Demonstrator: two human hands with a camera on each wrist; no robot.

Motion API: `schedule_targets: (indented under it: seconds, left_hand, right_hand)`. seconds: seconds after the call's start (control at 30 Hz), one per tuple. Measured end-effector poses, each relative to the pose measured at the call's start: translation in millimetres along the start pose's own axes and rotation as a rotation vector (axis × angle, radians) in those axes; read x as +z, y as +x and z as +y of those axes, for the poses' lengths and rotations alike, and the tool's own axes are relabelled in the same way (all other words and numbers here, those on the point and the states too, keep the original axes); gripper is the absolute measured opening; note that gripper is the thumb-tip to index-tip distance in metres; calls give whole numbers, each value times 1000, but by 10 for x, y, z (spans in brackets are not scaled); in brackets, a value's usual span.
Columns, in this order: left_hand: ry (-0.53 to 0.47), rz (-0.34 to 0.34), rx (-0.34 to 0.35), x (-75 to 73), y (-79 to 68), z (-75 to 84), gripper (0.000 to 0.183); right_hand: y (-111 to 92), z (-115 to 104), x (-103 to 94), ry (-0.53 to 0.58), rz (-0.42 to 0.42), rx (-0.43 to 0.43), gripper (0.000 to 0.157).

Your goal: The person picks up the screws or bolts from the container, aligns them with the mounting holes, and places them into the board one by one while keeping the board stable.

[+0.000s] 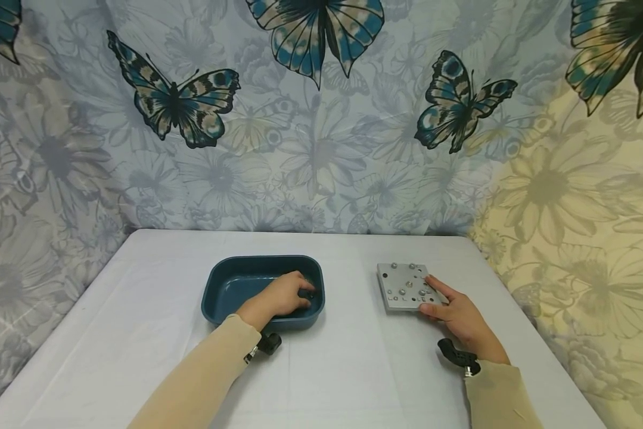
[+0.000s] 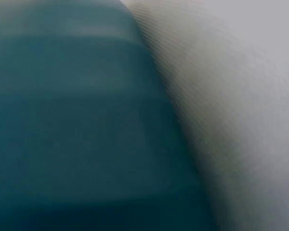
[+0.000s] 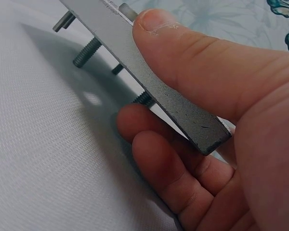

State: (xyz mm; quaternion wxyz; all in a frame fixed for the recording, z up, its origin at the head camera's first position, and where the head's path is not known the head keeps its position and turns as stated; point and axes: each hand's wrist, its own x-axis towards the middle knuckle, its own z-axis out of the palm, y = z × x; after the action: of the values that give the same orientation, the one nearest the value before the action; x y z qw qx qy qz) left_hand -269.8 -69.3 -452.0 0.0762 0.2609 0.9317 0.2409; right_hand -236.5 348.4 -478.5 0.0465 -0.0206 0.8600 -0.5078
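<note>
My right hand [image 1: 463, 316] grips the right edge of a silver metal plate [image 1: 393, 301], thumb on one side and fingers beneath. Bolt heads and several holes dot its upper face. In the right wrist view, threaded bolts [image 3: 88, 52] stick out below the plate, which is held tilted over the cloth. My left hand [image 1: 282, 295] reaches down into a dark teal tray [image 1: 230, 292], fingers bent at its right end beside something small and dark. I cannot tell whether the fingers pinch it. Only the tray's blurred outer wall [image 2: 77, 139] shows in the left wrist view.
A white cloth [image 1: 348, 369] covers the table. Butterfly-print fabric [image 1: 321, 173] hangs behind the far edge and along both sides. Black wrist cameras [image 1: 270, 344] sit on both wrists; the left one is close to the tray's front wall.
</note>
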Motion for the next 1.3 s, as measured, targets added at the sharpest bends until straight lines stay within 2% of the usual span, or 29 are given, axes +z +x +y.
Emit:
schedule_targets:
  seconds: [0.27,0.67,0.97,1.03,1.13,1.2,1.3]
  left_hand:
    - [47,-5,34,-14,-12,33,22]
    - [129,10,63,16,18,-22,14]
    - [92,-4,46,18,29,-30,13]
    - [53,1,43,9,30,-41,14]
    - [-92,18,13,-25,24,-51,15]
    - [-233,28,-22,-53,13,-51,16]
    - [-497,40,-83,-92,-4,-40,16]
  right_hand:
    - [11,11,-5,12,4,0,97]
    - [11,21,-17,-5,0,-1,98]
    - [-7,-21,-8,-6,3,16,99]
    - [-6,-17,-8,0,3,18,99]
    - [-2,-9,-5,0,10,23,100]
    - [1,-6,-7,2,4,14,99]
    - [6,-8,-6,11,2,10,98]
